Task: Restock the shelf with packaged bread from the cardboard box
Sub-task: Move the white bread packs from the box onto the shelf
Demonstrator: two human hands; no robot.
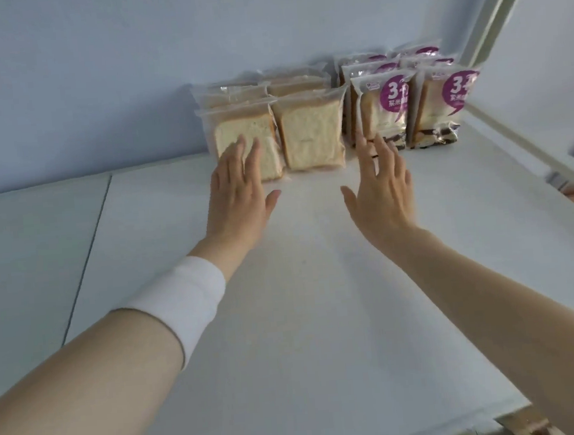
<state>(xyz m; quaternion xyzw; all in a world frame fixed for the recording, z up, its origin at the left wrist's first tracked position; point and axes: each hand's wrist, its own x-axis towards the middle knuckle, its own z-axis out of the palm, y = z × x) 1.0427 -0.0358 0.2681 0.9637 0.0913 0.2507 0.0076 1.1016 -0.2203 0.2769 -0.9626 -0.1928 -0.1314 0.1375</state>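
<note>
Clear packs of plain sliced bread (310,133) stand upright in two rows near the back of the white shelf (302,302). To their right stand packs with purple labels (386,106), also in rows going back. My left hand (239,193) is flat and open in front of the left plain pack, fingertips over its face. My right hand (379,189) is open in front of the left purple-label pack, fingers spread. Neither hand holds anything. The cardboard box is mostly out of view.
A pale blue wall stands behind the packs. A white shelf post (499,11) rises at the right, with a rail (541,149) running along the shelf's right edge. A seam (86,264) splits the shelf surface at the left. A brown corner (521,425) shows below the shelf's front edge.
</note>
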